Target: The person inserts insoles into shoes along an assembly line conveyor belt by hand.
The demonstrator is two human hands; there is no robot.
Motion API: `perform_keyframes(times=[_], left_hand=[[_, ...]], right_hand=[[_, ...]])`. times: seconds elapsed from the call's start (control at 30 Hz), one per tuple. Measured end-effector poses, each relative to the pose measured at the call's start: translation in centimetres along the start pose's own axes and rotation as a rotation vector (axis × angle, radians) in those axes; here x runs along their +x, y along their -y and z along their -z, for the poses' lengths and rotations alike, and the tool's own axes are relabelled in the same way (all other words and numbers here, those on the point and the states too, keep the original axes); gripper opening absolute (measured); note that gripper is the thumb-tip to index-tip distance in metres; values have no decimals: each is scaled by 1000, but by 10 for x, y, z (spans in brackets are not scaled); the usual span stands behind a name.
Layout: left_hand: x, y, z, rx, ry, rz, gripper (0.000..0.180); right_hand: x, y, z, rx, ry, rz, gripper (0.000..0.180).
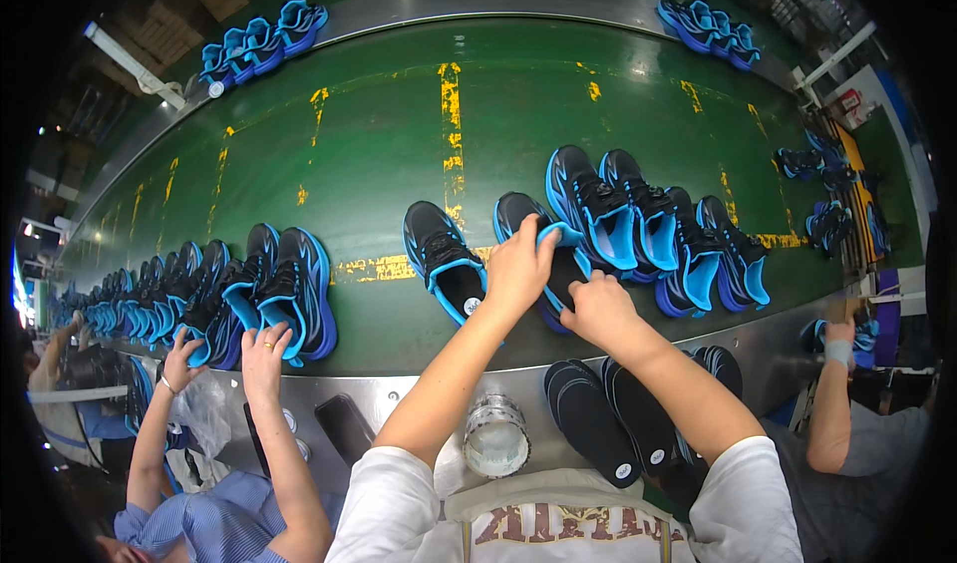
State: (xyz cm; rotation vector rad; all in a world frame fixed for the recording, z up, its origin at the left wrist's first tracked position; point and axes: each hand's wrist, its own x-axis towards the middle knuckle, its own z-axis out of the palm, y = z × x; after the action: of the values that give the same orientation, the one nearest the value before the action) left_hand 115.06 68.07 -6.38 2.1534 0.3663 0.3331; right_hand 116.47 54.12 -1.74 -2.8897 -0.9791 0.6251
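Observation:
A black sneaker (pixel 521 209) with blue lining lies on the green belt in front of me, toe pointing away. My left hand (pixel 518 269) is closed on its tongue and collar, pulling the blue lining up. At the opening's heel end, my right hand (pixel 606 316) is closed on the rear of the same sneaker; its fingertips are partly hidden inside. Left of it stands a matching sneaker (pixel 436 244), with a dark insole and a round white sticker inside. Several more matching sneakers (pixel 653 214) stand close on the right.
Several black insoles (pixel 588 418) lie on the metal ledge (pixel 399 388) near me, beside a round clear container (pixel 496 435) and a dark phone (pixel 344 428). At left, a co-worker's hands (pixel 264 364) touch a long row of sneakers (pixel 294 289). Another co-worker's arm (pixel 829 403) is at right.

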Motion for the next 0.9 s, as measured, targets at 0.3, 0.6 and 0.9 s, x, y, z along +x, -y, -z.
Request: perform_keyframes(times=[0.3, 0.6, 0.9], left_hand=[[15, 15, 1, -209, 165, 170, 35], [5, 16, -3, -91, 51, 49, 27], [6, 14, -10, -120, -79, -65, 26]], right_hand=[[35, -9, -43, -57, -184, 240, 14], [54, -5, -54, -402, 189, 235, 21], [67, -17, -47, -472, 350, 362, 25]])
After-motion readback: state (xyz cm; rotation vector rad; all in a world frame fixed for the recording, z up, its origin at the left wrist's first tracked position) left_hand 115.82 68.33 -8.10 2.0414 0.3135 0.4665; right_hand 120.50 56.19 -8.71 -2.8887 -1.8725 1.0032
